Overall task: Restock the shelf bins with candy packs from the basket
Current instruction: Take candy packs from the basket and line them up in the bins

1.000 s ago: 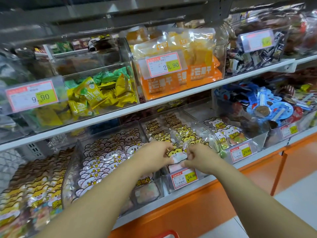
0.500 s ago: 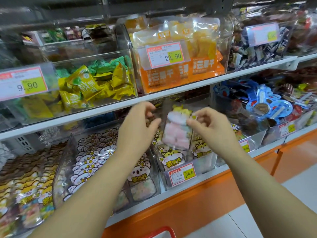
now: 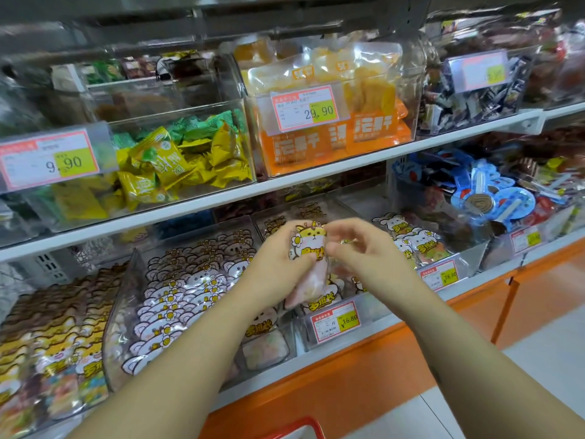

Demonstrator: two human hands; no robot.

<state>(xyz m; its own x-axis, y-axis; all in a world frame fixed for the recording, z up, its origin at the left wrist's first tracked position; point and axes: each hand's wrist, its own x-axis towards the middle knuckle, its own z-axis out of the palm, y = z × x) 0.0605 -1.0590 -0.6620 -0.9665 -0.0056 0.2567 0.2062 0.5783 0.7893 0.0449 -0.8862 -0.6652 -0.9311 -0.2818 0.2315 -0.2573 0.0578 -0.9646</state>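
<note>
Shelves of clear plastic bins fill our view, two rows deep, above an orange base. On the upper shelf sit a bin of yellow and green sweets and a bin of orange packs, each with a red-edged price tag.

Both our bare arms reach in from below towards the middle of the lower shelf. Our left hand grips a candy pack, fingers wrapped round its left side and back. The pack stands upright, a yellow cartoon face at the top and pale pink sweets below. It is held above the middle bin (the one tagged 16.80), in front of the rows of like packs already stacked there.

Our right hand is just beside the pack's upper right edge, fingers loosely curled with thumb and forefinger a little apart. We cannot tell whether they touch the pack.

To the left, a slanted bin holds white bear-faced packs. To the right lie blue lollipop packs. A red basket rim shows at the bottom edge.
</note>
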